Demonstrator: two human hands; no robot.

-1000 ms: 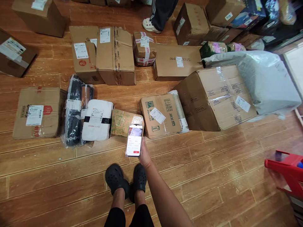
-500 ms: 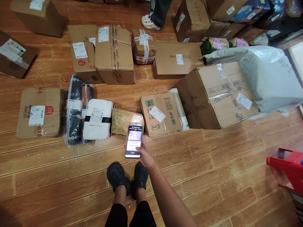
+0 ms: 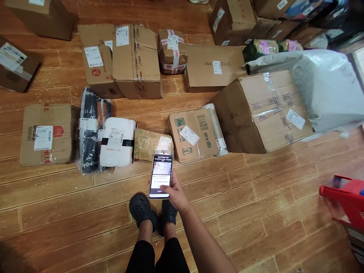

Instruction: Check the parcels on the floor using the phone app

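Item: phone (image 3: 161, 176), screen lit, held upright over the wood-plank floor (image 3: 256, 212), just near of the small green-printed carton (image 3: 152, 144) and its white label. The right hand (image 3: 176, 194) is gripping the phone from its right edge, fingers curled behind; the left hand is not showing. Step in hand appears to be scanning that label, though the screen text is too small to read. Next move calls for steadying the phone over the label. Adjacent, left: white bagged parcel (image 3: 117, 142); right: brown carton (image 3: 192, 133); far right: red basket (image 3: 345, 199).
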